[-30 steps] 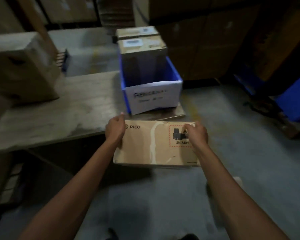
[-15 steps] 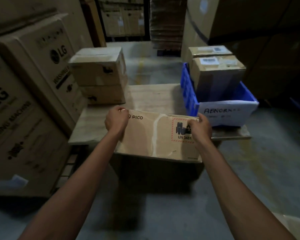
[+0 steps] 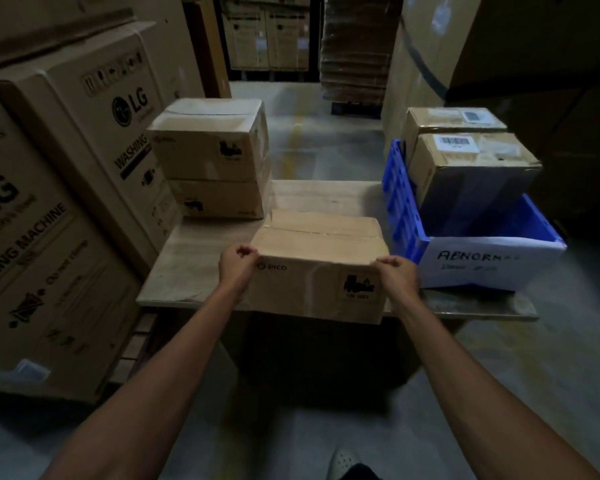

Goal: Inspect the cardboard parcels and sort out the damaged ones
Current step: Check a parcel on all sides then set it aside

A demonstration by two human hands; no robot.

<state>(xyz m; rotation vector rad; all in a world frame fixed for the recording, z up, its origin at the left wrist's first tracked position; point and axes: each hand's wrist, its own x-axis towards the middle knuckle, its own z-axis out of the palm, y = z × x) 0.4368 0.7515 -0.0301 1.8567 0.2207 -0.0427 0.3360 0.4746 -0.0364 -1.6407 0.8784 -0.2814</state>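
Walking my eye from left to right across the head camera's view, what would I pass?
LG washing-machine cartons → stack of two parcels → PICO parcel held at the table's front edge → blue bin holding two more parcels.

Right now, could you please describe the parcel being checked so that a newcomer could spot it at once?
Find the wooden table between the LG washing-machine cartons and the blue plastic crate. At its near edge is a flat brown cardboard parcel. Unlike the two stacked parcels further back, it is alone, with the left hand and right hand gripping its near top corners.
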